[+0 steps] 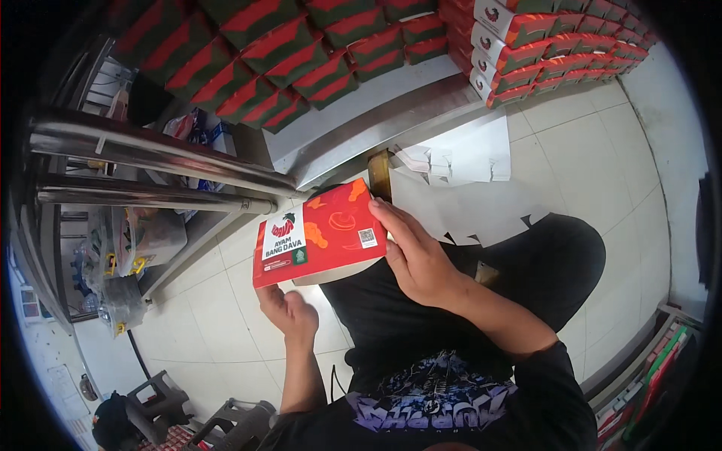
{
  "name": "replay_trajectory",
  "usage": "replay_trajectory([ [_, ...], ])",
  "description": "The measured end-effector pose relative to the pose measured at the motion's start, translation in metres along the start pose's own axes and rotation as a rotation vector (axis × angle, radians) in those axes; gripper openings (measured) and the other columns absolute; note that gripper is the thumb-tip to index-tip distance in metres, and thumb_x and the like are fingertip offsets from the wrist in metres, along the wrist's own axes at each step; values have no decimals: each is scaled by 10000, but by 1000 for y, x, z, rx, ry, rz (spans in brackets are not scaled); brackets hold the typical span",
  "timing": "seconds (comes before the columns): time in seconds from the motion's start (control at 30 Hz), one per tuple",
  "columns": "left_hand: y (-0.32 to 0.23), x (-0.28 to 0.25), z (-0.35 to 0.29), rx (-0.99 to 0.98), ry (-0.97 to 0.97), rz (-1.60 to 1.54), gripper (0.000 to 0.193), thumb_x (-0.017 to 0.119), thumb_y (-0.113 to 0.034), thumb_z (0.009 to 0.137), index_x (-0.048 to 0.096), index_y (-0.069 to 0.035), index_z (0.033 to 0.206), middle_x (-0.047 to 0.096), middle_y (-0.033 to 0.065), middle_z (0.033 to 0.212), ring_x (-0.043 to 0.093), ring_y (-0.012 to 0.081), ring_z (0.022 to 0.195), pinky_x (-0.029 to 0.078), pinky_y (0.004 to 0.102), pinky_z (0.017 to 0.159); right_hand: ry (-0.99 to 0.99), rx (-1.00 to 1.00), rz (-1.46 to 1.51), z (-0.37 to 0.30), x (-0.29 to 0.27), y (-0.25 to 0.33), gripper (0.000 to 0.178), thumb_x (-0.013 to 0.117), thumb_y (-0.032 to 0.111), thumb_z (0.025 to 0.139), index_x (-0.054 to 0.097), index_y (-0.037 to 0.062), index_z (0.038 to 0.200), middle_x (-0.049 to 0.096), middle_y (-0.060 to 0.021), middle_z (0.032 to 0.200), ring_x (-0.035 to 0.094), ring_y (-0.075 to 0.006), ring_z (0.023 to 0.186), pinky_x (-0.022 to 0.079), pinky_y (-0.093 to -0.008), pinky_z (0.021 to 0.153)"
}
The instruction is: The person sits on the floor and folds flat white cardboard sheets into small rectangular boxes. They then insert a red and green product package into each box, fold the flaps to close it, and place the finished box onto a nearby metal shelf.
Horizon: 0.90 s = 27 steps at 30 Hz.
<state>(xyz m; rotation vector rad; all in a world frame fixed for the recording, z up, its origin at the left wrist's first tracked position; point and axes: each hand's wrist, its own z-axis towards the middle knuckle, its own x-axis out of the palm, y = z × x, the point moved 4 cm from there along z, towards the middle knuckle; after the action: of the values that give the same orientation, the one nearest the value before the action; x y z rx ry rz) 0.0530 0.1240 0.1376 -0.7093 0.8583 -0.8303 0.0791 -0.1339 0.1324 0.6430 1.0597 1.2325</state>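
A red cardboard food box with orange pictures and a white label panel is between my hands, tilted above my lap. My left hand is closed on its lower left corner, some fingers hidden under the box. My right hand grips the right end, fingers along the upper edge and thumb near the front edge. A pale inner flap shows along the box's near side. White flat cardboard sheets with small dark notches lie beside my knee, just past my right hand.
Rows of red and dark green boxes fill the metal shelf ahead, with more stacked boxes at the right. Metal rails stand at the left, above plastic bags. Grey plastic stools are at the lower left.
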Motion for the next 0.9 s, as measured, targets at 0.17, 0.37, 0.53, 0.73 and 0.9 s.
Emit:
replay_trajectory([
  [0.17,-17,-4,22,-410,-49,-590,811,499,-617,1110,439,47,1571,653,213,1422,640,258,1329,471,405,1158,81,-32,229,-5,-13,-3,595,569,-16,1006,426,-4,1583,400,-290,1629,515,-430,1436,444,-461,1179],
  [0.37,0,-15,28,-587,171,-430,397,564,-121,1104,573,75,1449,660,181,1391,666,212,1237,529,362,1077,-60,255,437,-16,5,-29,354,611,121,1093,518,17,1418,512,-202,1475,596,-257,1253,510,-364,1035],
  [0.53,9,-15,27,-703,274,-442,371,616,-76,1070,528,5,1421,643,192,1392,656,216,1241,532,366,1070,-70,332,691,-15,10,-45,550,614,184,1130,367,60,1606,588,-95,1336,627,-144,1109,534,-328,968],
  [0.73,-16,0,33,-470,378,-528,589,746,-16,980,433,-64,1476,643,206,1406,660,238,1248,543,381,1048,-83,345,1032,-9,-19,-33,687,706,181,1077,365,72,1664,642,-106,1334,616,-137,1176,517,-311,1015],
  [0.9,-28,14,37,-364,461,-547,916,833,-58,928,282,-73,1660,606,214,1463,613,286,1350,508,425,1117,-62,281,859,-5,-49,-27,787,757,111,1022,343,116,1691,688,-102,1243,660,-150,1134,555,-358,1015],
])
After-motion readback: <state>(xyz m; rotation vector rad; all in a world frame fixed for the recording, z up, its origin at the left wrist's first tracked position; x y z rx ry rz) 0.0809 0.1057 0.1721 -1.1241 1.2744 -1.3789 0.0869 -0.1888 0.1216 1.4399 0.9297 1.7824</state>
